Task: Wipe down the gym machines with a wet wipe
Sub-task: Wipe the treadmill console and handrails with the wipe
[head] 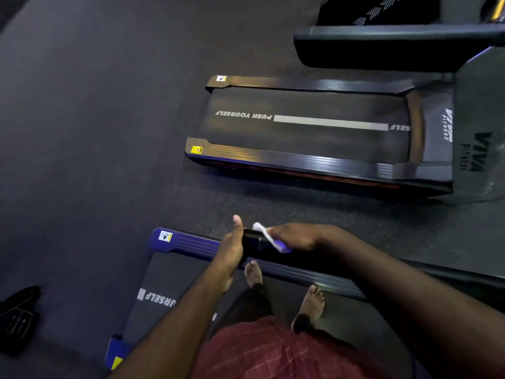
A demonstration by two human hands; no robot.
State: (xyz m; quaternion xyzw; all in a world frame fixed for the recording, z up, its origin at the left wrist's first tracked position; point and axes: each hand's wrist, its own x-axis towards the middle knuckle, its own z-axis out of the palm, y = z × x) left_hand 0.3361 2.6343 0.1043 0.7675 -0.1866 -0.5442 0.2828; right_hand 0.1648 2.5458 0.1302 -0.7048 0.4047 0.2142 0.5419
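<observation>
Hands steady a treadmill's black handrail [252,242], its long axis running left to right across the view. The right grip [295,237] clasps the one white wet wipe [266,236] against the rail. The left grip [232,247] wraps the rail's free end just beside it, leaving a short bare stretch between. Three machines show: the treadmill underfoot [164,277], a second treadmill [300,105] alongside, and a third machine [382,42] partly visible beyond.
</observation>
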